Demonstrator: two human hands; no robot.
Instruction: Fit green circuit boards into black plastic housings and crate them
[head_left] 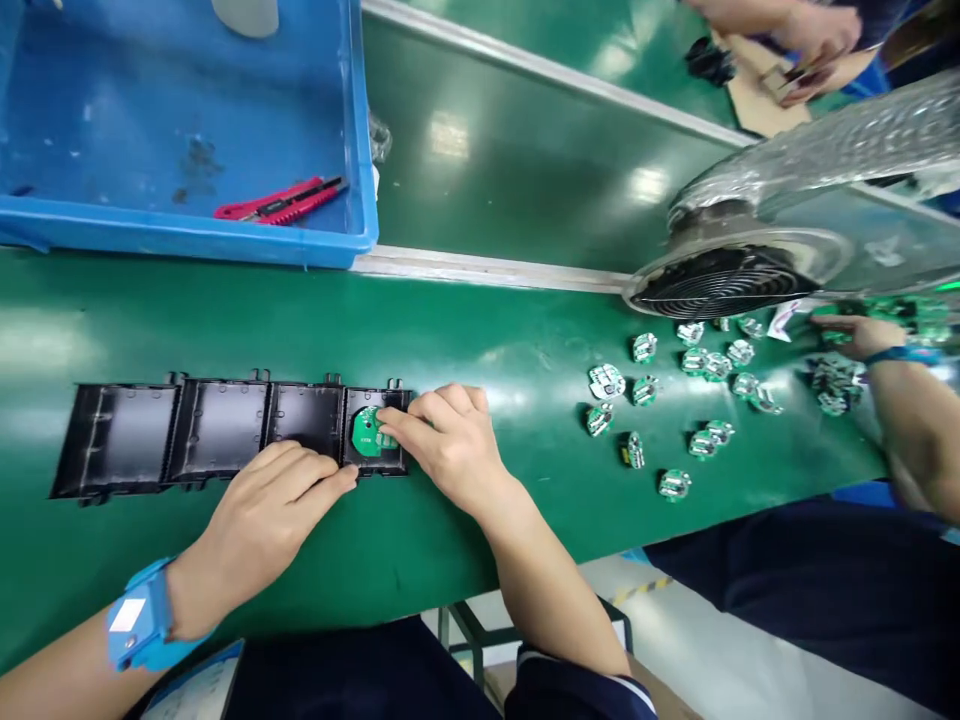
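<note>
The right hand [450, 445] lay low over the rightmost of four black housings [217, 425] that stood side by side in a row on the green table [420, 540]. Its fingers were curled and bunched together. The tips of the index finger and thumb met on the right edge of a round green circuit board [366, 430], which sat inside that last housing. The rest of the hand covered the housing's right wall.

The left hand [259, 515] rested just to the left and nearer. Its fingers were straight and pressed together, not gripping. They lay flat across the near rim of the row, where the third and fourth housings met. A blue wrist strap [139, 620] circled that wrist. The three housings to the left held no board.

To the right, well apart from the hands, many loose circuit boards [606, 381] were scattered over the table. Beyond them at the far right a co-worker's hand [862, 335], also with a blue band at the wrist, reached among more boards. A metal fan [720, 280] lay tilted above that pile.

At the far left stood a blue bin [180, 235] with a red utility knife [281, 200] on its floor. Past a metal rail, at the far right corner, another person's hands [814, 40] held something small over a brown sheet; it was too blurred to tell what.
</note>
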